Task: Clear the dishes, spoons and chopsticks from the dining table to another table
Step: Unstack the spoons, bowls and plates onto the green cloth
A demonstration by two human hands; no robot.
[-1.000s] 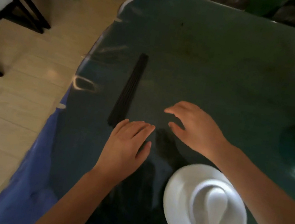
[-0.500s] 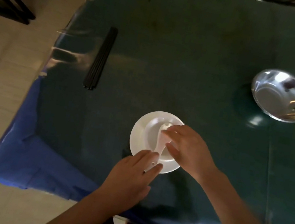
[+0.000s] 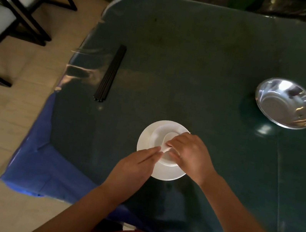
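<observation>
A white plate (image 3: pixel 145 138) sits near the front edge of the dark green table (image 3: pixel 197 62), with a white bowl (image 3: pixel 157 136) on it and a white spoon (image 3: pixel 169 135) in the bowl. My right hand (image 3: pixel 190 155) reaches over the bowl, its fingertips and thumb pinching the spoon's handle. My left hand (image 3: pixel 133 167) comes in from the left with straight fingers touching the plate's rim by the handle's end. A bundle of black chopsticks (image 3: pixel 110 73) lies at the table's left side. A shiny steel bowl (image 3: pixel 287 102) stands at the right.
A blue cloth (image 3: pixel 39 163) hangs off the table's left front corner under a clear cover. Black-framed chairs with white seats (image 3: pixel 15 1) stand on the tiled floor to the left. Dark stone and a green object line the far edge.
Both hands pulled back from near the chopsticks to the plate. My right hand has closed on the spoon handle, and the left fingers have reached the plate's rim. The view pulled back.
</observation>
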